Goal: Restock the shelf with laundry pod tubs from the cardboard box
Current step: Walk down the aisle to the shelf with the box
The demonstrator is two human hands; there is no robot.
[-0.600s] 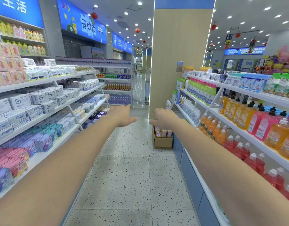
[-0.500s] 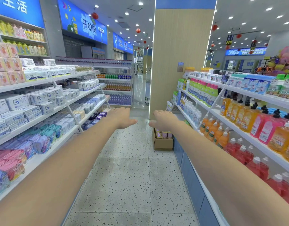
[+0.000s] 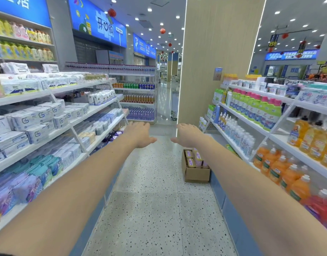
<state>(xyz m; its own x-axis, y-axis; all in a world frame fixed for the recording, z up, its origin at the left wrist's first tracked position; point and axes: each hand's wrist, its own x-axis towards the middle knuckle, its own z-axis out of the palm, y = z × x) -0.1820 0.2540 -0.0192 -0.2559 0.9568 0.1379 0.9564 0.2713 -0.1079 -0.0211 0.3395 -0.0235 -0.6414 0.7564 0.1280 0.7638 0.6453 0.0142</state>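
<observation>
The cardboard box [image 3: 196, 170] sits on the speckled terrazzo floor [image 3: 155, 200], pushed against the blue base panel of the right-hand shelf [image 3: 238, 119]. It is a plain brown, square-cornered carton with its top open, and the tubs [image 3: 196, 158] stand packed upright inside it: small rounded plastic containers with pink and lilac labels and pale lids.

Both bare arms reach forward down the aisle, above and short of the box. The left hand [image 3: 140, 134] is spread flat, palm down, fingers loose and holding nothing; it hangs over the floor well to the left of the box. The right hand [image 3: 189, 134] is likewise flat and empty, thumb pointing inward, hovering just above and behind the box's far end. Neither hand touches the box.

Beside the box, the shelf's white sloped tiers carry glossy orange and red bottles [image 3: 281, 169] low down and clear ones higher. Across the aisle from the box, soft plastic-wrapped packs [image 3: 35, 117] fill white racks.
</observation>
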